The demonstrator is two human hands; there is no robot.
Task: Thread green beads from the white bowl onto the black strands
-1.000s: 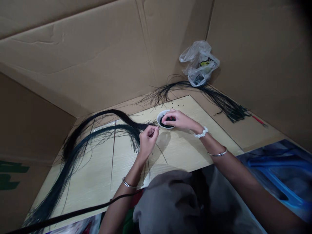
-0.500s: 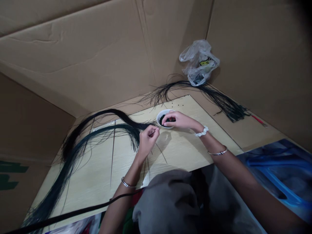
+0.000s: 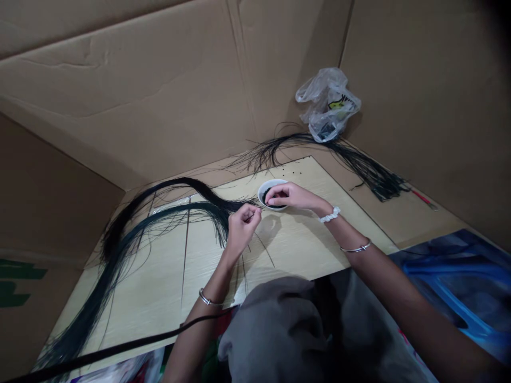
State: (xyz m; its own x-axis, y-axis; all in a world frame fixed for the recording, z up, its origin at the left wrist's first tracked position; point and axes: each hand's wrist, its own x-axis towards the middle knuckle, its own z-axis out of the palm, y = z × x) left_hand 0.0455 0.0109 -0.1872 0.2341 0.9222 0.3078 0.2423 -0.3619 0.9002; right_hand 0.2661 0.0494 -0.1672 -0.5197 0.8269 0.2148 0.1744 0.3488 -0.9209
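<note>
left hand (image 3: pixel 241 230) pinches a black strand (image 3: pixel 235 205); right hand (image 3: pixel 291 196) in a white bowl (image 3: pixel 270 186), grip unclear.

Board (image 3: pixel 287 250): smooth pale wood-grain laminate. Bowl (image 3: pixel 271 183): glossy white ceramic. Walls (image 3: pixel 120 69): matt corrugated cardboard. Bag (image 3: pixel 328 103): thin clear plastic.

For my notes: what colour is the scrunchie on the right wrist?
White scrunchie, best in the head view.
</note>
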